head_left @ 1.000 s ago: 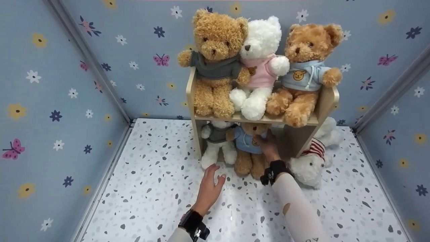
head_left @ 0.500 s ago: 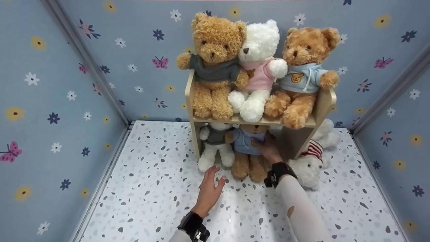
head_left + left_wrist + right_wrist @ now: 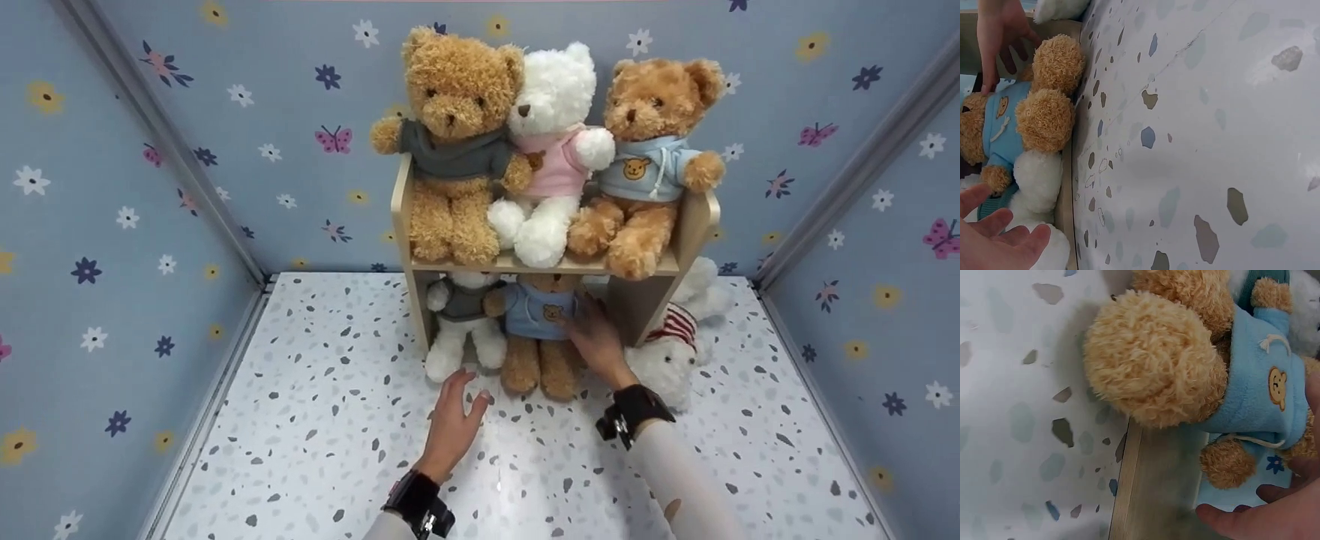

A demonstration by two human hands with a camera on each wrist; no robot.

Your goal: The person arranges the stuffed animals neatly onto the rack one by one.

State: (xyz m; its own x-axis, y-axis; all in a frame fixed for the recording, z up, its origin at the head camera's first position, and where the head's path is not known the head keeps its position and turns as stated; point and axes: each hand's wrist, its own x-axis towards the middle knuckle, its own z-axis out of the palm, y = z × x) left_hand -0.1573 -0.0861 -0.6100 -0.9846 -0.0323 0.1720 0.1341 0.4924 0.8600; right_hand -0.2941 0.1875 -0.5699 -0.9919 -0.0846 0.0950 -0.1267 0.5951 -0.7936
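On the lower shelf sits a brown teddy bear in a light blue hoodie, its legs reaching out over the shelf's front. My right hand is at that bear's side, fingers loosely spread beside the hoodie; in the right wrist view the bear's arm lies close to my fingertips. A white teddy bear in a dark grey-green top leans next to it, its head partly hidden by the upper board. My left hand hovers in front of the white bear's feet, fingers relaxed and holding nothing.
A wooden two-tier shelf stands against the flowered back wall. On top sit a curly brown bear, a white bear in pink and a brown bear in pale blue. A white bear in red stripes lies on the speckled floor, right.
My right hand has drawn back from the blue-hoodie bear's chest to its side, uncovering the hoodie's bear patch. The head view has shifted, so the scene sits further left. The left hand keeps its pose.
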